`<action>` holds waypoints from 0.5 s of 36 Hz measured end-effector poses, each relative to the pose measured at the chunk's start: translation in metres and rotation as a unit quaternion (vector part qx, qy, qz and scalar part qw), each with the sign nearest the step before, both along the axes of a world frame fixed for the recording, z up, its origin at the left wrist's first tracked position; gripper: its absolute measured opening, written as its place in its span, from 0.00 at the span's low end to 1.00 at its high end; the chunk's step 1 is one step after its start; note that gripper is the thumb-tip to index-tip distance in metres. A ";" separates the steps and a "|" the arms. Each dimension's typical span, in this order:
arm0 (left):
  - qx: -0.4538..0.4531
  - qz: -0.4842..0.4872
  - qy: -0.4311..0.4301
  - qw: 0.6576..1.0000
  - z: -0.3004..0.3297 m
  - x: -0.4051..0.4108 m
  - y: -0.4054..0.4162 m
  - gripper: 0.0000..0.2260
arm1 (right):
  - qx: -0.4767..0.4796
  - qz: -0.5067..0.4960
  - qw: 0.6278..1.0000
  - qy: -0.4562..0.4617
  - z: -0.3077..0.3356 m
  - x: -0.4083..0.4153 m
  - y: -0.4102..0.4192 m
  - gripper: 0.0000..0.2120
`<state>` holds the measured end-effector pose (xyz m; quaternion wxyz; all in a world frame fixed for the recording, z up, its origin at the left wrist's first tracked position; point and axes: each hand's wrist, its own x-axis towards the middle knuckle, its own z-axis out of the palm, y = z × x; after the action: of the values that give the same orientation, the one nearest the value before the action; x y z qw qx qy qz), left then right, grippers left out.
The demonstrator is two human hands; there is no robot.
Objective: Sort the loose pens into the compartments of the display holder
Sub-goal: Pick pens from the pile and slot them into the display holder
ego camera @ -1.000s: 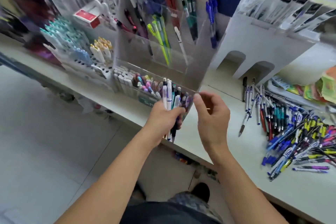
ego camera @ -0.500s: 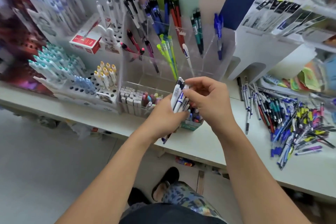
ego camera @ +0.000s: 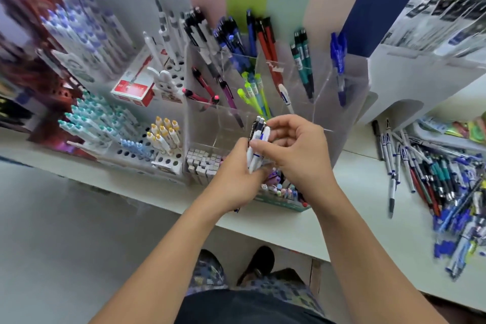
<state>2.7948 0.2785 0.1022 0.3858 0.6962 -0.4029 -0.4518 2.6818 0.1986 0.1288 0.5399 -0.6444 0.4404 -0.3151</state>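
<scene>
My left hand (ego camera: pixel 236 179) grips a bundle of white pens (ego camera: pixel 257 144) with dark and blue clips, held upright in front of the clear acrylic display holder (ego camera: pixel 339 102). My right hand (ego camera: pixel 294 150) pinches the top of that bundle with thumb and fingers. The holder's compartments contain black, blue, red, green, pink and neon-yellow pens. A pile of loose pens (ego camera: pixel 434 179) lies on the white counter (ego camera: pixel 363 192) to the right.
A white perforated rack (ego camera: pixel 136 139) with teal, blue and yellow-capped pens stands left of the holder. A red and white box (ego camera: pixel 134 89) sits behind it. A white cardboard display (ego camera: pixel 420 71) rises at the right. A tray of pastel-tipped items (ego camera: pixel 281 192) sits under my hands.
The view tilted up as the bundle rose from the counter edge in front of the holder. My right hand went from empty beside it to pinching its top.
</scene>
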 end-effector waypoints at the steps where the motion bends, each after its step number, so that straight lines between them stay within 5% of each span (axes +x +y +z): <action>1: -0.003 -0.005 0.005 1.000 0.000 0.002 -0.003 0.11 | 0.010 -0.006 1.000 -0.007 0.000 0.001 -0.003 0.17; 5: -0.024 -0.017 0.091 0.995 0.002 0.009 -0.014 0.15 | 0.079 -0.010 0.995 -0.062 0.006 0.001 -0.014 0.12; 8: -0.012 -0.028 0.208 0.978 0.001 0.015 -0.019 0.08 | 0.117 -0.037 0.984 -0.129 0.011 -0.004 -0.022 0.10; 13: 0.005 -0.053 0.286 0.957 0.008 0.030 -0.032 0.10 | 0.050 -0.109 0.976 -0.182 0.025 -0.005 -0.027 0.10; 18: 0.029 -0.067 0.375 0.924 0.008 0.046 -0.044 0.07 | -0.045 -0.263 0.924 -0.273 0.047 -0.017 -0.046 0.10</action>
<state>2.8409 0.2345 0.1103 0.4571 0.4577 -0.2611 -0.7165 2.6649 0.1531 0.1763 0.5071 -0.4183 0.4151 -0.6290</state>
